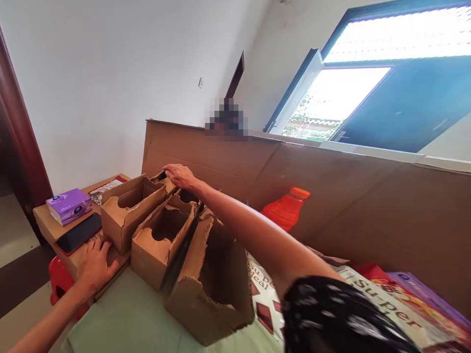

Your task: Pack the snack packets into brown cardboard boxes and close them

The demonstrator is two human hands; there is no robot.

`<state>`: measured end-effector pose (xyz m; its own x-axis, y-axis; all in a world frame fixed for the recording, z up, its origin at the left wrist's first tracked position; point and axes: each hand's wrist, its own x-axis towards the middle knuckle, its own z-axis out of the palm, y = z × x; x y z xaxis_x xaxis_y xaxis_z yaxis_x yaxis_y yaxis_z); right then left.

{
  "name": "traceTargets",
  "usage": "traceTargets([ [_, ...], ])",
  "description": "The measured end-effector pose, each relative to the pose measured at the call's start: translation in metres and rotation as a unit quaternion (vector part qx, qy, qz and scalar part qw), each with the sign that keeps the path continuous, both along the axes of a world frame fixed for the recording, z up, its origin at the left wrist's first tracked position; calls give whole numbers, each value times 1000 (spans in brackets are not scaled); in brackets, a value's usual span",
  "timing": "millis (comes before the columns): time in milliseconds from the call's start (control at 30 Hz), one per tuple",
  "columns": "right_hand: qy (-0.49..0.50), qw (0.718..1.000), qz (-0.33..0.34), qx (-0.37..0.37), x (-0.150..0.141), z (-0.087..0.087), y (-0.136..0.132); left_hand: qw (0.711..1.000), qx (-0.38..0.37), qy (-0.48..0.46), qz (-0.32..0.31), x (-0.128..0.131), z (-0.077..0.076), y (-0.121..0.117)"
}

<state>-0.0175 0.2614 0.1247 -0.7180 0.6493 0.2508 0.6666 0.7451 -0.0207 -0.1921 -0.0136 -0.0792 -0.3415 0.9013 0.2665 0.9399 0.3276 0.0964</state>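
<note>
Three torn brown cardboard boxes stand in a row on a pale green surface (128, 314): a far one (127, 208), a middle one (162, 240) and a near one (211, 289). My right hand (179, 175) reaches over them with fingers closed on the top edge of a cardboard piece behind the far box, next to a small dark object. My left hand (94, 264) rests flat with fingers spread on a low cardboard-covered stand, against the foot of the far box.
A purple tissue pack (69, 205) and a black phone in a red case (78, 233) lie on the stand. A tall cardboard sheet (331, 196) walls the back, with an orange bottle (287, 208) before it. Printed packages (397, 304) lie right. A red stool (61, 282) is below.
</note>
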Motion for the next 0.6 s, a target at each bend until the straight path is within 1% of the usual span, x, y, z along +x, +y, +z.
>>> traceTargets([
  [67,-35,999,2,-12,-21,-2,19,1000,-3,5,-2,0,0,1],
  [100,-51,999,0,-16,-25,-4,26,1000,-5,7,-3,0,0,1],
  [167,-77,997,-7,-19,-22,-6,38,1000,-5,11,-4,-1,-1,2],
  [333,-99,995,-31,-5,16,-8,57,1000,7,15,-9,-4,-9,4],
  [400,-104,994,-37,2,23,-11,62,1000,21,17,-14,-6,-12,4],
  [467,-108,994,-36,8,21,-18,66,999,29,16,-15,-8,-15,5],
  [600,-114,993,-21,13,-2,-30,76,999,34,10,-13,-9,-15,6],
])
